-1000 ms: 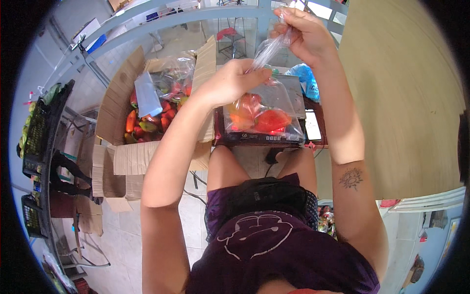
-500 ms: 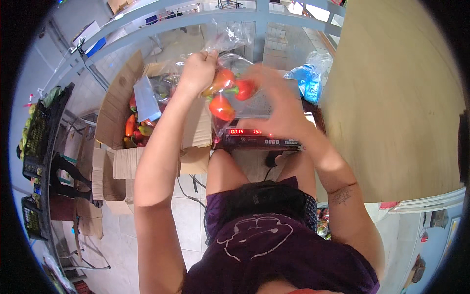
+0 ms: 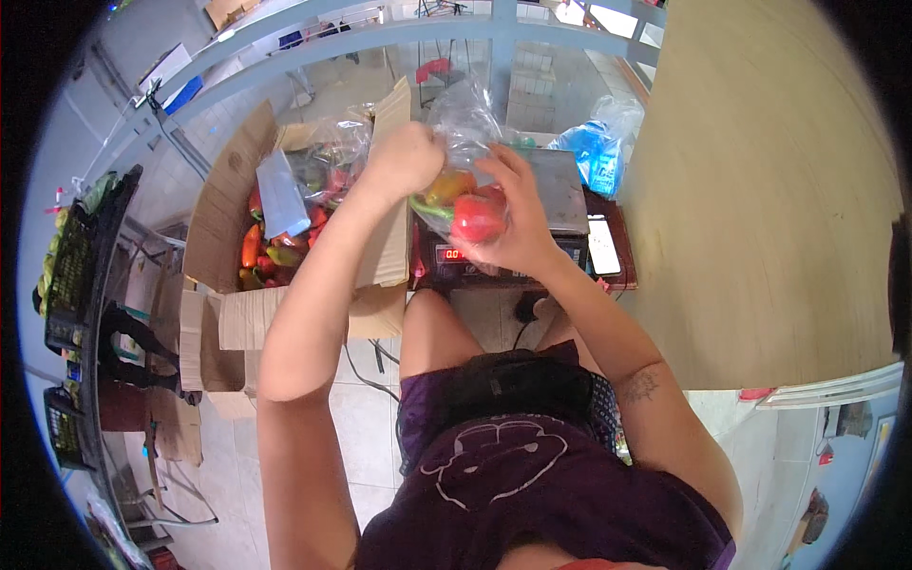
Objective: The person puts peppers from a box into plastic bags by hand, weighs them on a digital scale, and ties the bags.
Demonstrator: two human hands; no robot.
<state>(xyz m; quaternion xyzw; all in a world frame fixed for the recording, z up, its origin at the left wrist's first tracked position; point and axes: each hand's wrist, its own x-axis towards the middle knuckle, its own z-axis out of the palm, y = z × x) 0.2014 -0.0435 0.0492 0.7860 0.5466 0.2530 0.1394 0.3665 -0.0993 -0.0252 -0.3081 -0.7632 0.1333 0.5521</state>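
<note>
Sitting at far left is an open cardboard box [image 3: 237, 209] of red, orange and green peppers. Beside it, the left hand [image 3: 407, 160] is closing around the neck of a clear plastic bag [image 3: 465, 128] of peppers, while the right hand [image 3: 508, 223] is cupping the bag's bulging bottom, gripping it above a weighing scale [image 3: 560, 195]. A blue bag [image 3: 597, 152] is lying at right.

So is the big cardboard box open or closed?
Open. The cardboard box has its flaps folded outward, so you can see red, orange and green peppers and a clear plastic liner inside it.
</note>
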